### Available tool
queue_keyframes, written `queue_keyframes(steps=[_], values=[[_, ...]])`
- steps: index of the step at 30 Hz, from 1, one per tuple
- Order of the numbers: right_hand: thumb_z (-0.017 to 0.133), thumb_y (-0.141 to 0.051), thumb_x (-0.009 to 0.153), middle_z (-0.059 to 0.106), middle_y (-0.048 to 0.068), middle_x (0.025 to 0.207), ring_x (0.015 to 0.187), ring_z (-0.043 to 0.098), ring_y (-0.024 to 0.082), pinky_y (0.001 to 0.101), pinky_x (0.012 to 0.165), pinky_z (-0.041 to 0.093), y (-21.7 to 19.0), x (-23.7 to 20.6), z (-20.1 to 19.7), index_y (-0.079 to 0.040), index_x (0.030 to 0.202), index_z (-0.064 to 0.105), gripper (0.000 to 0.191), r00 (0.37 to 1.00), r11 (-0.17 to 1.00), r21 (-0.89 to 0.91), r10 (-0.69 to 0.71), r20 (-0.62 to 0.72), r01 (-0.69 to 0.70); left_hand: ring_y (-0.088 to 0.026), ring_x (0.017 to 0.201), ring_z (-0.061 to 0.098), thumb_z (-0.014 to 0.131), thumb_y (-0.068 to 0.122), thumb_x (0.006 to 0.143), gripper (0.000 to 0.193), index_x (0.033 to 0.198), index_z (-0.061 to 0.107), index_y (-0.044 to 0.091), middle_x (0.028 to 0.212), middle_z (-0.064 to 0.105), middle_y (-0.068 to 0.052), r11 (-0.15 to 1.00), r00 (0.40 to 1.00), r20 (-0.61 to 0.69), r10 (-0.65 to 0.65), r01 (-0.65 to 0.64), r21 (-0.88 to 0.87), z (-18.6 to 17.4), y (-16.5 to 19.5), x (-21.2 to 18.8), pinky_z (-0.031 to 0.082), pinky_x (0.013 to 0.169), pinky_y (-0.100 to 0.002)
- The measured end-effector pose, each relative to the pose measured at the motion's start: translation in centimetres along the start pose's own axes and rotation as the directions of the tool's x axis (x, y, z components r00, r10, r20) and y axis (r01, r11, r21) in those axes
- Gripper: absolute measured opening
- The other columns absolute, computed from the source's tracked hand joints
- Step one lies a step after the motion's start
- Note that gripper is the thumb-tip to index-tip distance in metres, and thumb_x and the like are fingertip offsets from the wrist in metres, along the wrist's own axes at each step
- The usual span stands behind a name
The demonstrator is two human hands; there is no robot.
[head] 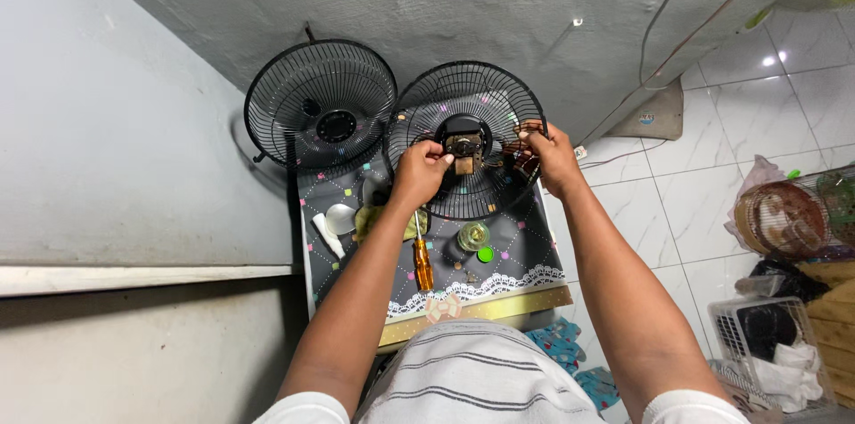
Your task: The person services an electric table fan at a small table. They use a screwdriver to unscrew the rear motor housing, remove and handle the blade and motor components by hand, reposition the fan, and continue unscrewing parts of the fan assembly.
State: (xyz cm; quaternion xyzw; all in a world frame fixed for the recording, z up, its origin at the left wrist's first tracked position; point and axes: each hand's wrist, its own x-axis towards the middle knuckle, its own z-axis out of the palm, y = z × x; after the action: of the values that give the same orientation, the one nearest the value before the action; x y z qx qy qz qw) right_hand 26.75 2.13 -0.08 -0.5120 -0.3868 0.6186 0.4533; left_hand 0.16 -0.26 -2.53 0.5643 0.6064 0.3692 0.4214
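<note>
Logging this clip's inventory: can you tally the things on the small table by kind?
Black wire fan guards: 2
Fan motor, at the hands: 1
Orange-handled screwdriver: 1
Small clear bottle: 1
Green cap: 1
White fan blade piece: 1
Total: 7

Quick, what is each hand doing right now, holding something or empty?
Left hand: closed, pinching at the motor in the fan guard.
Right hand: closed, gripping the guard's rim by the copper coil.
</note>
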Motion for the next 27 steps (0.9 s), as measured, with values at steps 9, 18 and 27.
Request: queue_keyframes(steps=[9, 18, 27], values=[[0.063, -0.017, 0.099, 0.066, 0.001, 0.085, 0.072, 0.066, 0.011, 0.0285, 0.058, 0.053, 0.5, -0.2, 1.6, -0.005, 0.113, 0.067, 0.019, 0.995, 1.000, -0.011, -0.027, -0.100, 0.026, -0.012, 0.072, 0.068, 0.077, 0.019, 0.089, 0.029, 0.108, 0.069, -0.002, 0.083, 0.074, -0.008, 0.999, 0.998, -0.043, 0.041, -0.041, -0.009, -0.8, -0.6, 0.2, 0.055, 0.069, -0.029], [0.064, -0.019, 0.104, 0.066, 0.001, 0.090, 0.076, 0.065, 0.009, 0.0272, 0.063, 0.056, 1.0, -1.5, 2.3, -0.004, 0.118, 0.069, 0.021, 0.985, 0.996, -0.054, -0.078, -0.156, 0.070, -0.012, 0.069, 0.068, 0.076, 0.017, 0.090, 0.024, 0.105, 0.071, -0.001, 0.080, 0.074, -0.008, 0.999, 0.999, 0.000, 0.039, -0.039, 0.001, -1.1, -0.6, 0.3, 0.054, 0.066, -0.027], [0.043, -0.010, 0.098, 0.073, 0.013, 0.085, 0.054, 0.064, 0.019, 0.0328, 0.049, 0.053, -1.2, -1.9, 2.1, -0.003, 0.118, 0.064, 0.029, 0.995, 0.981, -0.180, 0.058, -0.078, -0.071, -0.013, 0.069, 0.067, 0.074, 0.013, 0.091, 0.019, 0.101, 0.067, -0.002, 0.082, 0.071, -0.006, 0.982, 0.995, 0.080, 0.055, -0.039, -0.187, -0.9, -0.5, 1.4, 0.054, 0.063, -0.029]])
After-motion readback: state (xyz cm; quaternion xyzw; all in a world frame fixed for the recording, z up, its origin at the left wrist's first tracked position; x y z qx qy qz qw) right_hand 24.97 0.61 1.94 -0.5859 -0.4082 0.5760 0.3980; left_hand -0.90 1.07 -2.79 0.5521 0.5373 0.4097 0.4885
